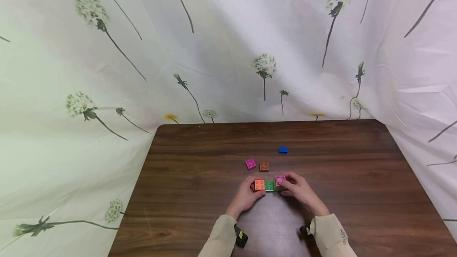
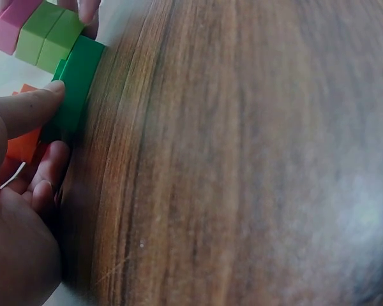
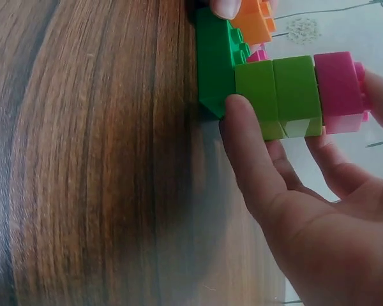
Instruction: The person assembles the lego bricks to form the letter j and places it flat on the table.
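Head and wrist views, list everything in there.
Long plastic block: one, dark green, between hands.
Stacked plastic blocks: two, lime green, on its right end.
Top plastic block: one, pink, on lime.
Left-end plastic block: at least one, orange, on green.
Loose square plastic block: one, magenta, beyond orange.
Second square plastic block: one, brown, right of magenta.
Rectangular plastic block: one, blue, farthest back.
Wood-grain table: one, dark brown, underneath.
Floral cloth: at least one, white, behind table.
Wrist devices: two, black, wrists.
Sleeves: two, beige, forearms.
Left hand: one, holding green's left end.
Right hand: one, gripping lime and pink.
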A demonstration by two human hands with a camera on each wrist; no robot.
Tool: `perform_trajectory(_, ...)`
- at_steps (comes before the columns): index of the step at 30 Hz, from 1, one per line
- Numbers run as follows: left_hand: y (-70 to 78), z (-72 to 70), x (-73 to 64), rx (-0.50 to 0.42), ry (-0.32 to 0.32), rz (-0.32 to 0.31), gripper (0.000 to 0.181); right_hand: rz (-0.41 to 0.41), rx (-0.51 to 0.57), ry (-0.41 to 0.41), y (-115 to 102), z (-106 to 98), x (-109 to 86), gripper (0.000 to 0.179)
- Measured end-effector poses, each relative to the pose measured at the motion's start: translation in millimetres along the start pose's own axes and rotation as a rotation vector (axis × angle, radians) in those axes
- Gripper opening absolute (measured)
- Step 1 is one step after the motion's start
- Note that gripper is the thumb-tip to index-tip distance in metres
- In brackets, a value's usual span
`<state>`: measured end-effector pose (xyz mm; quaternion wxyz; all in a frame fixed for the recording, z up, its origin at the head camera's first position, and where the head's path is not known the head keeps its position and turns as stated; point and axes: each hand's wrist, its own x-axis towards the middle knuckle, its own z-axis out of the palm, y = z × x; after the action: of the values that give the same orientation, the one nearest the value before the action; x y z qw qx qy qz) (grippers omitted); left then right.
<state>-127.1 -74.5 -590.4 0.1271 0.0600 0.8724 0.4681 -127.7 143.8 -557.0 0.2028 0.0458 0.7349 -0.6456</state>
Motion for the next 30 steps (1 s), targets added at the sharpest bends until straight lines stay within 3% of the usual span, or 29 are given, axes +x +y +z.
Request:
perform_trajectory(16,2.2,-1.1,-1.2,-0.001,-0.001,-0.005,0.039,-0.031,0.102,0.058,2,6,2.8,0.036)
perform_trajectory(30,0.2,-1.6,-0.8,-0.005,0.002,0.008,0.038,0.028,0.149,-0.001,11,11,6.4,0.042)
